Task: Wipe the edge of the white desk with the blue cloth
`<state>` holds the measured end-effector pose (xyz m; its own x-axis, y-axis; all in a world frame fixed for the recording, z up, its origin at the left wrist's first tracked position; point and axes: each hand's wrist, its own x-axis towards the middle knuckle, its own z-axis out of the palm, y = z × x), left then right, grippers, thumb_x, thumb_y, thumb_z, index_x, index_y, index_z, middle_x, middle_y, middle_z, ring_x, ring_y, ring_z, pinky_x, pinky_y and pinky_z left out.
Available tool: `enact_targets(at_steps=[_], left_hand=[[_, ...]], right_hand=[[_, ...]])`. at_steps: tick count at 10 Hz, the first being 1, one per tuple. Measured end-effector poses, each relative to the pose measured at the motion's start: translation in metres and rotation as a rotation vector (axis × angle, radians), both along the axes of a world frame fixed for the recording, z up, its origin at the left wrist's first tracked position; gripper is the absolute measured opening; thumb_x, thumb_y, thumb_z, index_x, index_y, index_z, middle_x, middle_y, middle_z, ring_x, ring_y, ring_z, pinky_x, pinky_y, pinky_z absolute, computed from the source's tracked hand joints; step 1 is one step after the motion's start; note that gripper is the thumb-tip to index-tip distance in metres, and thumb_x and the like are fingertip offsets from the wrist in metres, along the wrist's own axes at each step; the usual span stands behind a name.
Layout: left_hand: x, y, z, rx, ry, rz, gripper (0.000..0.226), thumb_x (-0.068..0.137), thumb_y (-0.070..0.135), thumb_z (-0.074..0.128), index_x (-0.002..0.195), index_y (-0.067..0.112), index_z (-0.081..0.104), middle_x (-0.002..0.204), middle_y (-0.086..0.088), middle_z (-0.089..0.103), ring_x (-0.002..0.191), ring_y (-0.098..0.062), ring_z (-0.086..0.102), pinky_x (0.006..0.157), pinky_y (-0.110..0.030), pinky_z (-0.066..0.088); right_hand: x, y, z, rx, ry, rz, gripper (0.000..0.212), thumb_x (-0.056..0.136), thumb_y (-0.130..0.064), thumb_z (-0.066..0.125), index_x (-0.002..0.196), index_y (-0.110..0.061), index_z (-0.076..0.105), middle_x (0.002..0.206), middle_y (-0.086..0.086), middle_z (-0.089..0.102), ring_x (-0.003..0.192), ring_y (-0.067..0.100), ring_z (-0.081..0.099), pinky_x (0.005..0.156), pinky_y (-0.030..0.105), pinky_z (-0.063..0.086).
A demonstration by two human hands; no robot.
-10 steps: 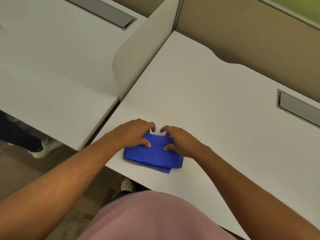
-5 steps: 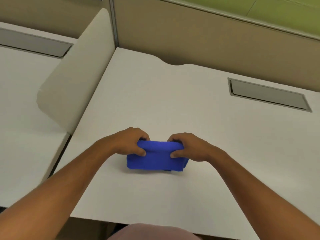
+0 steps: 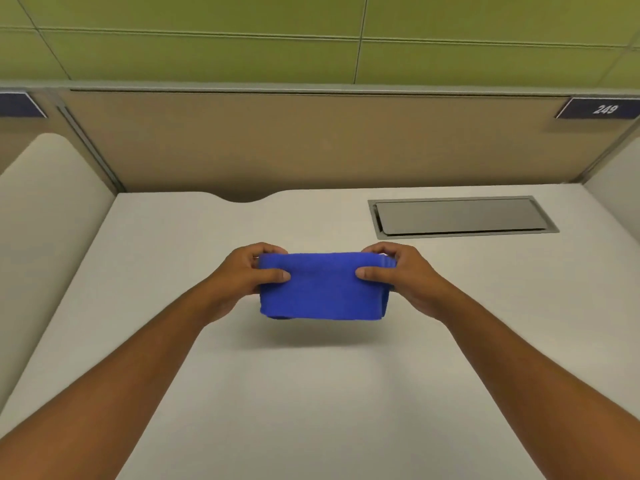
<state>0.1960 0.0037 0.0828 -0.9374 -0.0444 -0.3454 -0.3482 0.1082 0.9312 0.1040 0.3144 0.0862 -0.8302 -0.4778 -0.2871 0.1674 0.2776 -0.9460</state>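
A folded blue cloth (image 3: pixel 322 289) is held up a little above the white desk (image 3: pixel 311 393), casting a shadow on the surface below it. My left hand (image 3: pixel 242 278) grips its left end, thumb on the near face and fingers curled over the top. My right hand (image 3: pixel 405 277) grips the right end the same way. The cloth hangs as a thick rectangle between both hands, over the middle of the desk. The desk's near edge is out of view below the frame.
A grey metal cable flap (image 3: pixel 460 216) is set into the desk at the back right. A tan partition (image 3: pixel 311 143) with a small notch below it closes the back. White side dividers stand at left (image 3: pixel 45 216) and right (image 3: pixel 620 181). A number plate (image 3: pixel 602 109) reads 249.
Both hands have lifted the cloth off the desk near its front edge and hold it stretched between them. The camera has swung up and round to face the back partition.
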Motion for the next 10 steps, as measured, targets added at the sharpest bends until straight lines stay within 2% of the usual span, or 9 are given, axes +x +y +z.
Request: enact_targets(at_steps=[1, 2, 3, 4, 5, 7, 8, 9, 10], left_hand=[[-0.048, 0.011, -0.008, 0.138, -0.029, 0.139, 0.046, 0.077, 0.024, 0.087, 0.12, 0.018, 0.069, 0.105, -0.003, 0.081, 0.094, -0.02, 0.077, 0.071, -0.031, 0.062], [-0.099, 0.018, -0.022, 0.159, -0.067, 0.279, 0.049, 0.08, 0.024, 0.089, 0.122, 0.016, 0.065, 0.109, -0.005, 0.081, 0.101, -0.025, 0.078, 0.079, -0.038, 0.064], [-0.151, 0.016, -0.037, 0.181, -0.114, 0.424, 0.05, 0.084, 0.017, 0.087, 0.128, 0.015, 0.061, 0.117, -0.011, 0.078, 0.107, -0.028, 0.076, 0.092, -0.045, 0.063], [-0.196, 0.008, -0.051, 0.205, -0.153, 0.491, 0.054, 0.086, 0.004, 0.082, 0.133, 0.012, 0.058, 0.123, -0.016, 0.072, 0.111, -0.029, 0.073, 0.093, -0.043, 0.062], [-0.234, -0.001, -0.066, 0.122, -0.151, 0.515, 0.056, 0.084, -0.001, 0.081, 0.133, 0.013, 0.057, 0.121, -0.017, 0.071, 0.104, -0.027, 0.073, 0.084, -0.036, 0.062], [-0.276, -0.016, -0.098, -0.236, -0.09, 0.579, 0.041, 0.078, 0.005, 0.088, 0.11, 0.015, 0.064, 0.118, -0.014, 0.071, 0.109, -0.03, 0.072, 0.099, -0.045, 0.059], [-0.274, -0.017, -0.105, -0.493, -0.046, 0.507, 0.036, 0.076, 0.017, 0.091, 0.1, 0.019, 0.065, 0.106, -0.002, 0.069, 0.1, -0.023, 0.069, 0.09, -0.037, 0.056], [-0.262, -0.018, -0.104, -0.579, 0.052, 0.474, 0.031, 0.081, 0.024, 0.089, 0.101, 0.02, 0.065, 0.111, -0.001, 0.065, 0.097, -0.018, 0.062, 0.082, -0.031, 0.046], [-0.24, -0.015, -0.092, -0.709, 0.171, 0.445, 0.023, 0.092, 0.031, 0.077, 0.107, 0.017, 0.067, 0.119, -0.004, 0.062, 0.105, -0.023, 0.063, 0.082, -0.032, 0.044]], right_hand=[[-0.05, 0.002, -0.014, -0.183, -0.149, -0.138, 0.043, 0.085, -0.016, 0.087, 0.123, -0.008, 0.069, 0.122, 0.018, 0.075, 0.103, 0.026, 0.076, 0.086, 0.042, 0.064], [-0.099, -0.008, -0.03, -0.207, -0.171, -0.235, 0.037, 0.085, -0.016, 0.087, 0.118, -0.014, 0.072, 0.114, 0.008, 0.079, 0.109, 0.029, 0.076, 0.089, 0.044, 0.066], [-0.148, -0.025, -0.048, -0.132, -0.152, -0.333, 0.041, 0.085, -0.018, 0.089, 0.12, -0.015, 0.068, 0.12, 0.008, 0.076, 0.113, 0.032, 0.074, 0.095, 0.053, 0.064], [-0.193, -0.043, -0.068, -0.023, -0.116, -0.38, 0.042, 0.088, -0.015, 0.086, 0.124, -0.015, 0.065, 0.125, 0.009, 0.07, 0.114, 0.03, 0.071, 0.082, 0.041, 0.063], [-0.231, -0.06, -0.089, 0.044, -0.052, -0.423, 0.042, 0.088, -0.014, 0.085, 0.125, -0.015, 0.065, 0.126, 0.01, 0.067, 0.113, 0.029, 0.069, 0.086, 0.039, 0.062], [-0.268, -0.081, -0.113, 0.283, 0.236, -0.437, 0.057, 0.083, -0.024, 0.09, 0.132, -0.015, 0.062, 0.119, 0.001, 0.065, 0.102, 0.017, 0.062, 0.083, 0.025, 0.047], [-0.268, -0.086, -0.117, 0.378, 0.319, -0.41, 0.059, 0.084, -0.023, 0.088, 0.135, -0.012, 0.06, 0.128, 0.006, 0.067, 0.113, 0.022, 0.064, 0.093, 0.028, 0.047], [-0.256, -0.089, -0.111, 0.466, 0.438, -0.385, 0.055, 0.091, -0.025, 0.08, 0.138, -0.009, 0.057, 0.134, 0.012, 0.064, 0.126, 0.032, 0.059, 0.102, 0.04, 0.049], [-0.233, -0.09, -0.095, 0.62, 0.596, -0.415, 0.05, 0.101, -0.031, 0.065, 0.144, -0.009, 0.052, 0.142, 0.014, 0.056, 0.134, 0.036, 0.049, 0.102, 0.047, 0.05]])
